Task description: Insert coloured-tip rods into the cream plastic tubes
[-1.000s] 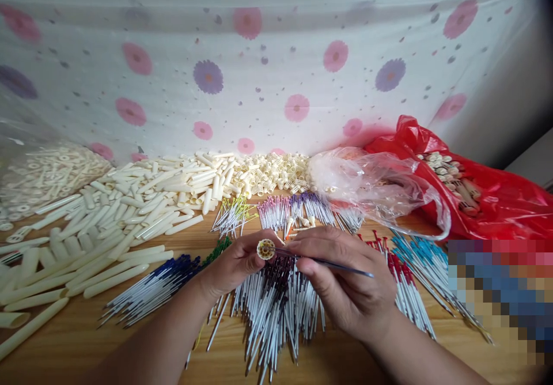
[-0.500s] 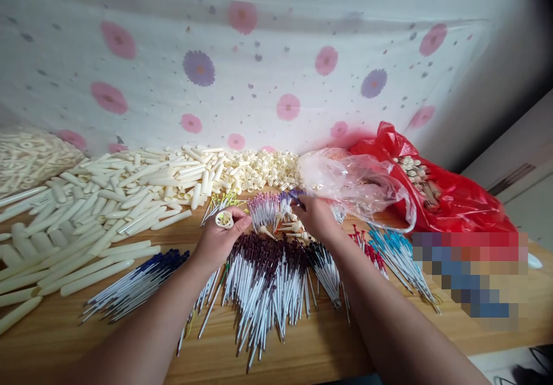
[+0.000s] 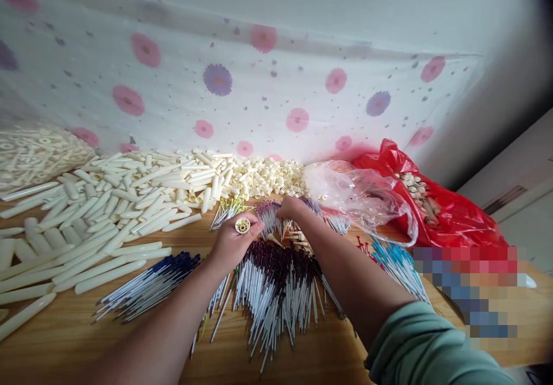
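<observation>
My left hand is closed around a cream pen barrel, whose round open end with several small holes faces up. My right hand reaches over the pink-tipped refills, its fingers pinched on a thin purple pen refill. Most of that refill is too small or hidden to make out. Just below both hands spreads a big pile of dark maroon-tipped refills. Cream cone-shaped pen parts lie between the hands, partly behind the right wrist.
Cream tubes heap up at the left, with short ribbed cream pieces along the back. Blue-tipped refills lie left, turquoise ones right. A clear plastic bag and a red bag stand at the back right.
My right hand has moved left, toward my left hand, with the purple refill now showing at its fingertips. My left hand still holds the barrel. The whole view has shifted slightly.
</observation>
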